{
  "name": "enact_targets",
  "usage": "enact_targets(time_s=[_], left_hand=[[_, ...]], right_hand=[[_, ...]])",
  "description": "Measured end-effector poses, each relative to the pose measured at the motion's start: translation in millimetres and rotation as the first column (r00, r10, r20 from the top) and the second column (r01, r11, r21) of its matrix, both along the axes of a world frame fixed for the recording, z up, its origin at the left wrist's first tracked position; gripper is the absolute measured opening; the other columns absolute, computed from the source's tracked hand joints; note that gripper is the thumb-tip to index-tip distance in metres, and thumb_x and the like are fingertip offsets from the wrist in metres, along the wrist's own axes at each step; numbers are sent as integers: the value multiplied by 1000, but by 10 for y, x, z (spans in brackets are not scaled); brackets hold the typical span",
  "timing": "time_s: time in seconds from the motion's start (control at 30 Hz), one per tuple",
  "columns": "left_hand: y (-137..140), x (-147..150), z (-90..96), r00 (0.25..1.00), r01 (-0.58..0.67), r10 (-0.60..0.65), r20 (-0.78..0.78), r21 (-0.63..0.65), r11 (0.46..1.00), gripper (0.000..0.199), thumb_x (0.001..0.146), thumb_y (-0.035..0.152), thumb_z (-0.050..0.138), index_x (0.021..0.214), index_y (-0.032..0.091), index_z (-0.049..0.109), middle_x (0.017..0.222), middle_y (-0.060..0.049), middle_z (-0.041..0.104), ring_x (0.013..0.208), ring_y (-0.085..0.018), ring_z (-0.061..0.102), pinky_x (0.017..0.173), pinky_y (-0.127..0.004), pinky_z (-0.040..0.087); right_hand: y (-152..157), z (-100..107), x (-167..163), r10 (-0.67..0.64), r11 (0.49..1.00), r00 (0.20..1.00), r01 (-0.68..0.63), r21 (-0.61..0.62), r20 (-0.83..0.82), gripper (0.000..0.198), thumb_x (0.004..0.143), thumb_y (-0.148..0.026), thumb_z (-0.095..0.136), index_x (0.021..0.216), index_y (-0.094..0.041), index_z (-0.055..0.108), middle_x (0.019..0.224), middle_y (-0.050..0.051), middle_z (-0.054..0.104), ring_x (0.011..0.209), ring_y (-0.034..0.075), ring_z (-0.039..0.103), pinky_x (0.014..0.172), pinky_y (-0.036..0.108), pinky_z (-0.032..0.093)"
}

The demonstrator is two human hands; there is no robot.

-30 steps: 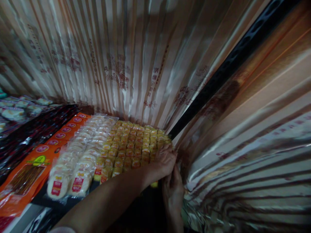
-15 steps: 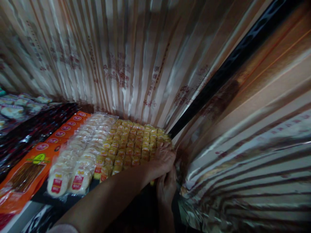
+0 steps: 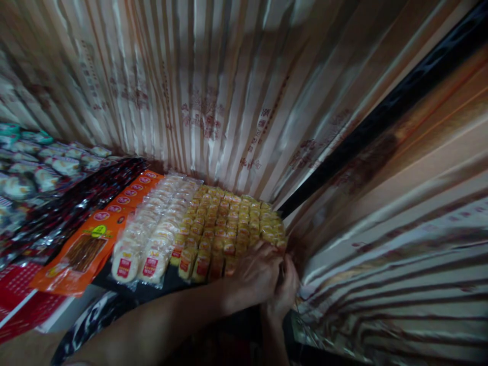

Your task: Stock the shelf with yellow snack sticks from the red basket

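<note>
Rows of small yellow-wrapped snacks (image 3: 229, 223) stand packed together on a dark surface. Over their near right corner is my left hand (image 3: 261, 269), its fingers bent and drawn together. My right hand (image 3: 285, 290) meets it from below at the right end of the rows, fingers curled up toward the left hand. Whatever lies between the two hands is hidden in the dim light. Left of the yellow rows lie two rows of round white crackers in clear wrappers (image 3: 152, 239), then orange packets (image 3: 89, 244) with brown sticks showing through a window.
Glossy wrapped sheets (image 3: 381, 305) with printed lettering rise at the right and along the back. A dark perforated post (image 3: 362, 132) slants down to the snacks' far right corner. Dark shiny packets (image 3: 87, 198) and white packets (image 3: 57, 162) lie at the left.
The view has swung left, so the goods sit further right in the picture. My hands have shifted slightly toward me along the right edge of the yellow snacks, staying together.
</note>
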State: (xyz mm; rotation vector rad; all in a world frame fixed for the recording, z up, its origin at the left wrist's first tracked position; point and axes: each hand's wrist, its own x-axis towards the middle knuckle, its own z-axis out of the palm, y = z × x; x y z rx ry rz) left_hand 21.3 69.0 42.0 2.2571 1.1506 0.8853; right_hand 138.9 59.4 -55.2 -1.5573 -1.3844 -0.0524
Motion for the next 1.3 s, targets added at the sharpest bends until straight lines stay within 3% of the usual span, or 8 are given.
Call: enact_targets(time_s=[0.1,0.23,0.37,0.47,0.8,1.0,1.13,1.3], left_hand=[[-334,-292,-114,992,-125,126,-1,-79,989,30,87,14,38,107,20,60,115,-5,58,106,-17,52,97,-30,43],[-550,-575,-286,970,-238,230,-74,-127,963,36,84,13,39,115,18,56,124,-8,54,111,-20,52,98,-34,43],[-604,-724,-350,961,-257,239,-142,-130,958,39,82,13,40,118,15,56,130,-13,50,116,-23,50,101,-36,40],[-609,-773,-348,954,-261,226,-197,-172,950,42,82,14,40,122,15,53,137,-14,44,121,-24,46,102,-37,38],[-595,-762,-315,954,-247,204,-220,-187,951,42,85,17,39,126,15,48,144,-14,34,124,-25,45,99,-35,41],[-494,-678,-208,944,-331,322,-77,-210,920,43,92,25,34,133,17,40,140,-11,40,122,-21,46,99,-34,41],[-333,-583,-161,957,-281,290,-4,-256,925,37,89,21,39,125,17,49,123,-8,55,113,-20,52,98,-33,42],[-116,-421,-51,965,-245,260,46,-217,945,35,83,17,47,118,17,53,117,-6,58,110,-19,53,98,-32,42]], right_hand=[[-200,75,-176,10,1000,1000,-10,-7,10,43,89,-44,41,113,-12,56,108,17,62,101,25,57,90,44,43],[-505,-31,-486,179,979,982,-171,-114,62,39,87,-47,44,106,-15,59,101,14,65,94,23,60,84,38,47],[-682,-149,-726,210,961,974,-190,-201,85,38,89,-40,41,117,-18,53,109,12,62,100,22,58,85,37,46],[-695,-151,-815,184,969,976,-160,-190,118,41,90,-37,36,124,-17,48,113,14,60,104,23,57,85,37,46],[-604,-270,-709,187,976,962,-158,-152,201,47,90,-41,39,126,-13,47,115,16,61,104,23,58,84,36,48],[-635,-18,-740,120,984,986,-102,-149,117,45,89,-43,39,121,-13,48,112,16,61,102,24,58,86,38,46],[-590,119,-677,123,987,984,-107,-122,130,48,87,-47,42,121,-13,48,113,17,60,102,25,57,87,41,45],[-503,237,-478,81,995,989,-74,-64,122,49,88,-43,43,124,-11,46,115,18,58,106,25,54,91,42,43]])
